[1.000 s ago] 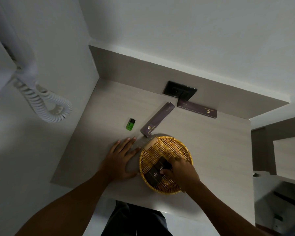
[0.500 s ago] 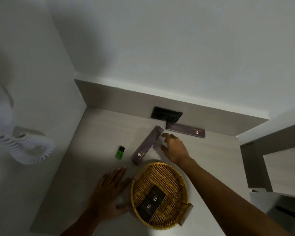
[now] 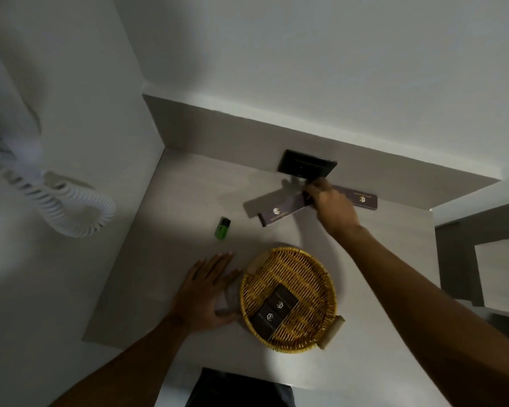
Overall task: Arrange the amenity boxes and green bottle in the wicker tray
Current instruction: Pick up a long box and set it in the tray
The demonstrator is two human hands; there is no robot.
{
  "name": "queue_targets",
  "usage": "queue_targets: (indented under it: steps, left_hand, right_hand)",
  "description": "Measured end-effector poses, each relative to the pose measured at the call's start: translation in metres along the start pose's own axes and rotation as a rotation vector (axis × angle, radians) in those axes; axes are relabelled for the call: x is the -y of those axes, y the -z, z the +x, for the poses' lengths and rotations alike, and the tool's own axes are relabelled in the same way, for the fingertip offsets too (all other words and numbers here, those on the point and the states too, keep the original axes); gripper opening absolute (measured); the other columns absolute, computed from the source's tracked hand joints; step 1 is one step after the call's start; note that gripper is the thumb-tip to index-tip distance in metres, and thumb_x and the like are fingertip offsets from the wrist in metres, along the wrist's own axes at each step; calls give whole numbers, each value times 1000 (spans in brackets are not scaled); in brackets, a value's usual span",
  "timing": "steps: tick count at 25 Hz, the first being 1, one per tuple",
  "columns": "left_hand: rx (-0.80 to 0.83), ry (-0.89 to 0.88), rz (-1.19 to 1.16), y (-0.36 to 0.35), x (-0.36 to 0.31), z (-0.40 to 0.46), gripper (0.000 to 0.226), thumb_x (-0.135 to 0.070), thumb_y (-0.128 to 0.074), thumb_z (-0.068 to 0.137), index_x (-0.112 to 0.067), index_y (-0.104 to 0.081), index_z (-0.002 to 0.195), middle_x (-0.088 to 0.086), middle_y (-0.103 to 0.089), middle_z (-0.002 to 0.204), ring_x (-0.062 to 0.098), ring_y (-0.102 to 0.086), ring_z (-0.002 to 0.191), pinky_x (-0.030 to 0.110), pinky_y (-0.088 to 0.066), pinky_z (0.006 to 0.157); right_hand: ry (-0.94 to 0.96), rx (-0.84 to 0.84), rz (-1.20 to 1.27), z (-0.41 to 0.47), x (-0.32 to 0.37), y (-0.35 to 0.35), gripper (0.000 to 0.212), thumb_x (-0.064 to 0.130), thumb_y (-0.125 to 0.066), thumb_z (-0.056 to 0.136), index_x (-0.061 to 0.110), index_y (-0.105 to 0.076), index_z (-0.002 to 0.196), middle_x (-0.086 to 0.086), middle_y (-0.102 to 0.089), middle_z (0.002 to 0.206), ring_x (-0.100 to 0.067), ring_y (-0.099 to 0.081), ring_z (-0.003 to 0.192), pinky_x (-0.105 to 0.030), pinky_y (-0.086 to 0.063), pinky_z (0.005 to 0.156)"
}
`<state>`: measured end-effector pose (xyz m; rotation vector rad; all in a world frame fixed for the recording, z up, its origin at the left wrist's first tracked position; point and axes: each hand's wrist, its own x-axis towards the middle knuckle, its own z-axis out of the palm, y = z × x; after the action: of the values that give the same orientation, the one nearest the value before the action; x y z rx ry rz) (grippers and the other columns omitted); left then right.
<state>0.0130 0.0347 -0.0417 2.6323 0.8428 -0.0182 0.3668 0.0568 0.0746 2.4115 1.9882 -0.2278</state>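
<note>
A round wicker tray sits on the grey shelf with two small dark amenity boxes lying side by side in it. My left hand rests flat on the shelf, fingers spread, against the tray's left rim. My right hand is reaching to the back and grips the right end of a long purple amenity box, which is lifted off the shelf and casts a shadow. A second long purple box lies against the back wall, partly hidden by that hand. A small green bottle lies left of the boxes.
A black wall socket sits on the back panel above the boxes. A white hairdryer with a coiled cord hangs on the left wall. The shelf is hemmed by walls left and back; a lower surface lies to the right.
My right hand left the tray, reached to the back and closed on the long purple box, lifting and turning it. My left hand stayed by the tray.
</note>
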Motion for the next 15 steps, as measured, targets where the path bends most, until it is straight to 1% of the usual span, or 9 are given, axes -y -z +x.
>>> queue_targets:
  steps: [2,3,6,8,10,12,15]
  left_hand:
    - [33,11,10,2,-2,0,98,-86,-54,74,-30,-38,154,3,-12,170,25,-15,155,47,-13,121]
    - [37,14,6,3,-2,1,98,-86,-55,74,-30,-39,153,3,-12,170,26,-17,155,48,-15,120]
    - [12,4,-8,4,-1,1,95,-83,-54,78,-30,-38,155,4,-13,170,26,-13,156,48,-12,122]
    - [5,-6,-5,4,-1,1,94,-83,-54,78,-29,-38,155,6,-14,170,27,-14,156,49,-13,122]
    - [7,-10,-4,5,-2,2,94,-83,-53,79,-29,-39,154,7,-16,169,28,-16,155,49,-15,122]
    - [18,-13,3,6,-1,1,93,-84,-50,80,-28,-39,153,8,-17,169,29,-18,155,49,-15,122]
    - [34,-18,15,7,-1,2,95,-86,-46,81,-28,-36,155,9,-17,169,30,-19,154,49,-14,122]
  right_hand:
    - [37,-92,-29,-28,-13,16,44,8,-63,85,18,-53,127,-17,-49,128,-37,-60,99,-47,-58,74]
    - [75,-97,-45,-45,-16,20,44,9,-65,84,19,-54,125,-15,-49,127,-35,-58,101,-45,-58,74]
    - [179,-19,-77,-91,-4,13,47,8,-67,83,24,-55,125,-10,-49,129,-28,-55,107,-43,-56,81]
    - [176,5,-67,-107,10,2,46,12,-70,81,27,-58,123,-10,-51,128,-28,-54,111,-44,-55,83]
    - [159,8,-65,-109,28,-7,47,17,-75,77,27,-59,120,-10,-53,126,-29,-55,113,-45,-56,84]
    - [153,7,-64,-104,43,-13,50,18,-78,73,26,-60,119,-11,-54,126,-31,-55,113,-45,-56,83]
    - [205,82,-81,-97,52,-22,49,20,-73,79,28,-56,124,-10,-47,133,-31,-46,123,-46,-51,91]
